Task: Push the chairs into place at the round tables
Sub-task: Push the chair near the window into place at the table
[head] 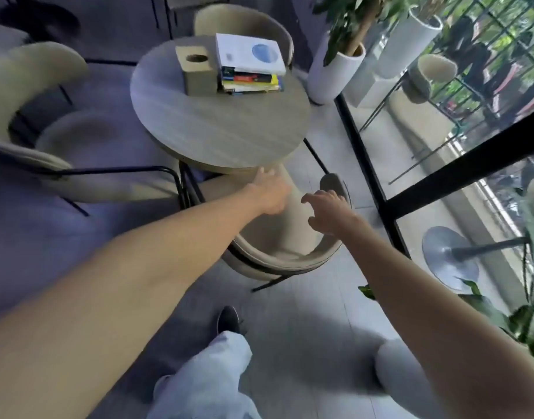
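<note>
A round wooden table [223,131] stands in the middle. A beige chair with a curved back [277,258] sits at its near edge, the seat partly under the tabletop. My left hand [270,192] reaches over the chair's left side just under the table rim, fingers extended. My right hand [327,210] hovers over the chair's right backrest arm with fingers loosely spread and holds nothing. A second beige chair [57,137] stands at the table's left, pulled out and angled. A third chair [241,21] is tucked in at the far side.
A cardboard box [196,69] and a stack of books [249,66] lie on the table. White planters [332,71] stand right of it, beside a black-framed glass wall [377,189]. A metal round base [447,255] lies beyond the glass. My legs and a dark shoe [228,320] are below.
</note>
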Demonstrator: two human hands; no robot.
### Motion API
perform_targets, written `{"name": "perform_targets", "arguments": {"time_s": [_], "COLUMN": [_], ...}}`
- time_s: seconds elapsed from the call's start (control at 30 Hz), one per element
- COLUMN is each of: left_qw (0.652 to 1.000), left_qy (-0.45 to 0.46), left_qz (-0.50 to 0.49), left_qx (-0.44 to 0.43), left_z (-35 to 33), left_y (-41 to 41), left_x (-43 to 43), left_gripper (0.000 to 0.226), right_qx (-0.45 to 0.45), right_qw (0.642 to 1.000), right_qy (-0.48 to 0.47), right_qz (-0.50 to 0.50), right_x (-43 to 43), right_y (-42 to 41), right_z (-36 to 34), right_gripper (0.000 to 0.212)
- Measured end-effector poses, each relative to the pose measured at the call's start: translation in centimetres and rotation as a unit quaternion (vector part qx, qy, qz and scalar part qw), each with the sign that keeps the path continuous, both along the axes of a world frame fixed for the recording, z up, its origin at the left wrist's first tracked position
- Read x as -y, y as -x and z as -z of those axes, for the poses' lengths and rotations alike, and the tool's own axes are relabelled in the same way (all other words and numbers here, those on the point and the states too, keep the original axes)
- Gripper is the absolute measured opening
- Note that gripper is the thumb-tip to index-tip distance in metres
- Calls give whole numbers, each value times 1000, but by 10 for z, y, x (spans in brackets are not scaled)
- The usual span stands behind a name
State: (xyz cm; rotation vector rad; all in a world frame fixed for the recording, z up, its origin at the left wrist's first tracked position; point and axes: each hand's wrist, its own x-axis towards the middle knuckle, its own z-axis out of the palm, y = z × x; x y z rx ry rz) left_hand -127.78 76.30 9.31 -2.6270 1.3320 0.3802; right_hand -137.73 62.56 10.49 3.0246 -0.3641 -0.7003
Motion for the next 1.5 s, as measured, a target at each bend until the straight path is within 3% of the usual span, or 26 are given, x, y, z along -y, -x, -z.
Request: {"name": "perform_targets", "arguments": {"time_s": [0.37,0.6,0.83,1.03,1.23,1.5], "left_qw": [988,967,947,948,948,946], "left_qy": [-9,1,9,3,-34,-24], "left_qz": [-120,-225,-299,-289,-304,-314], "left_qx": [-102,-122,-121,-132,-81,-77], "left_z": [64,98,124,154,180,183], "left_y": [56,111,159,182,181,190], "left_x": [32,53,79,94,102,108], "left_gripper": [42,38,39,53,38,37], "right_qx": [-83,-109,-117,-106,-72,-40], "right_qw": [987,967,939,932,941,944], "right_qy": [-44,-25,5,3,-17,-19], "right_qz": [-129,-228,-322,-346,-329,-327], "right_x": [48,96,135,160,162,169], "right_y": [21,39,51,54,47,55], "right_z": [65,114,135,169,201,207], "right_gripper": [57,50,58,44,38,36]}}
